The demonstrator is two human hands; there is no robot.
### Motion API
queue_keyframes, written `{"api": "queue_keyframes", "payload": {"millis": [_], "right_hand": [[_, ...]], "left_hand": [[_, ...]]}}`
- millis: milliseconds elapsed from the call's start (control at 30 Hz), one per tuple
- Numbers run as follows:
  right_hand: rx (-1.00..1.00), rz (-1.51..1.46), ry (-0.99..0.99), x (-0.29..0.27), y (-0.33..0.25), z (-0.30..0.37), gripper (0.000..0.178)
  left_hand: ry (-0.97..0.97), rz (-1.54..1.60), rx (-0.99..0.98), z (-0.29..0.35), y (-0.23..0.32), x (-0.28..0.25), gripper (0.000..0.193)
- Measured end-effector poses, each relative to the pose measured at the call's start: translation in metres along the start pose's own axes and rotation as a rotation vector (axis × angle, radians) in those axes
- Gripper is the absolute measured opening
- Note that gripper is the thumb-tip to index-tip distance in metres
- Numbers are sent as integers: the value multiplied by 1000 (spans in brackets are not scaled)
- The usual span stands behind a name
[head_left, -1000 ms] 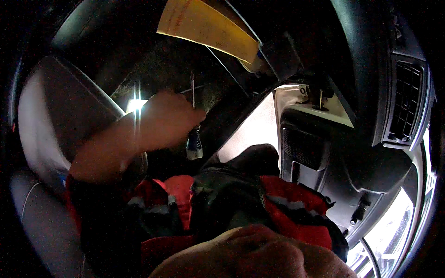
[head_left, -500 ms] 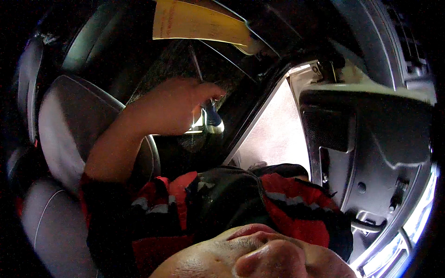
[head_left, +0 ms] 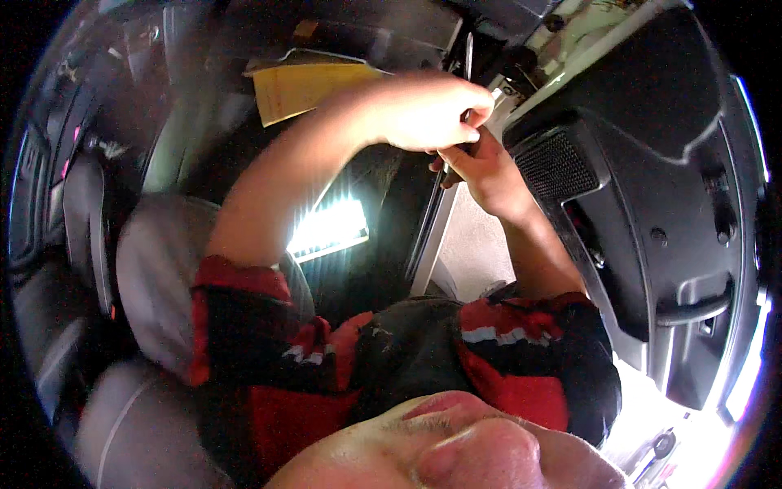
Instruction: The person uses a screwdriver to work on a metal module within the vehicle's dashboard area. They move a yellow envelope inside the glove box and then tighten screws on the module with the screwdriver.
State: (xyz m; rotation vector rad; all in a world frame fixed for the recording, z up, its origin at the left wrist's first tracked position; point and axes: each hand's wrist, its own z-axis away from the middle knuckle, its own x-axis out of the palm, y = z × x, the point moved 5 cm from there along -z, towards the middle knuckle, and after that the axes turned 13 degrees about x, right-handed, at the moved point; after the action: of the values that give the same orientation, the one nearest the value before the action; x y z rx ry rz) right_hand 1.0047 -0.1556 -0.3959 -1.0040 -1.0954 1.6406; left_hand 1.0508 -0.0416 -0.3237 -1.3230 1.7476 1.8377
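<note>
My left hand (head_left: 436,114) is closed round a screwdriver (head_left: 469,57), whose thin metal shaft points up and away from me. Right below it, my right hand (head_left: 489,175) meets the left, its fingers curled at the tool's lower end. Most of the handle is hidden between the two hands. Both hands are over the door sill (head_left: 472,253) of a car, near the hinge side of the open door (head_left: 676,204). A glowing rectangular work lamp (head_left: 330,231) lies lower down, beneath my left forearm.
A yellow sheet of paper (head_left: 314,88) lies beyond my left forearm. Grey car seats (head_left: 163,277) stand on the left. On the right, the door panel carries a speaker grille (head_left: 562,167) and a pull handle (head_left: 692,311).
My left hand has moved away from me and to the right with the screwdriver. My right hand has come into view and joined it. The lamp now shows uncovered.
</note>
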Motion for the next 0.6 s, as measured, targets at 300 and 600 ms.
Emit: {"api": "queue_keyframes", "payload": {"millis": [300,600], "right_hand": [[51,-9,160,0,-1,-3,18],[-56,-62,211,1,-15,5,21]], "left_hand": [[1008,508,396,-28,-101,-73,20],[1285,415,479,-15,-56,-79,25]]}}
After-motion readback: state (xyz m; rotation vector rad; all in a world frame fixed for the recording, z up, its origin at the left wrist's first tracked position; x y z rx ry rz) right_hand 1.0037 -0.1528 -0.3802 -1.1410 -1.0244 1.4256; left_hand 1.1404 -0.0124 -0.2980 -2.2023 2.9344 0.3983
